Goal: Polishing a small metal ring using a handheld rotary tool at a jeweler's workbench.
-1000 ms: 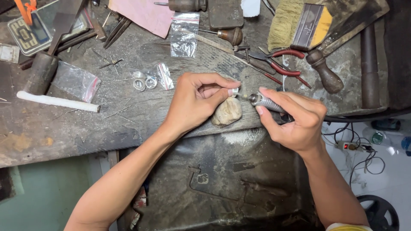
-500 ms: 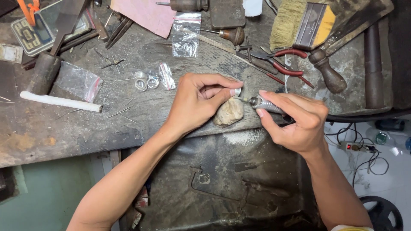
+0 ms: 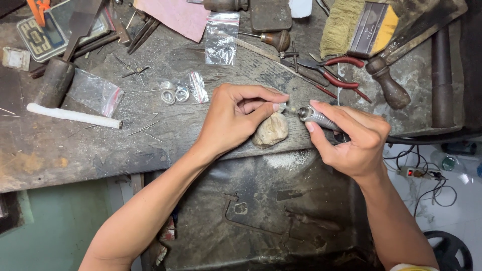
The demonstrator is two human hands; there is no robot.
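Head view, your left hand (image 3: 235, 118) pinching a small silvery piece (image 3: 282, 107) over a pale rounded block (image 3: 270, 131), your right hand (image 3: 354, 136) gripping a metal rotary handpiece (image 3: 316, 117), tip at the piece.

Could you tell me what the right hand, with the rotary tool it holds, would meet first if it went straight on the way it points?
Most likely the small piece pinched in the left hand: the tool in the right hand points left at it, tip almost touching.
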